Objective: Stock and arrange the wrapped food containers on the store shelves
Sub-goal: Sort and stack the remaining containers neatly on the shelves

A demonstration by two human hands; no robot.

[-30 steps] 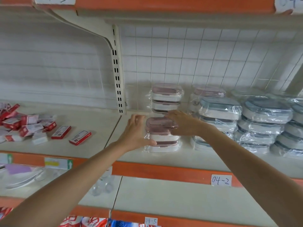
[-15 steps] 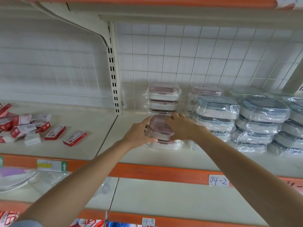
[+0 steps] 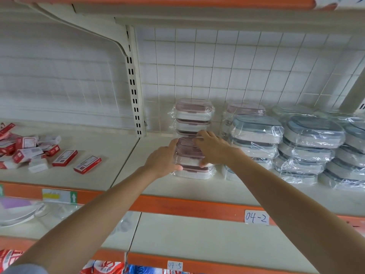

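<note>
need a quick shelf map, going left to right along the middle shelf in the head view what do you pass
red and white boxes → slotted upright → left hand → pink-lidded pack held between both hands → right hand → blue-lidded stacks

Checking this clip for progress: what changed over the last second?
Little changed. Both hands kept hold of the front pink-lidded stack, the left hand on its left side, the right hand over its top, nudging it slightly back toward the rear pink stack. The grey-lidded stacks and red boxes stayed put.
</note>
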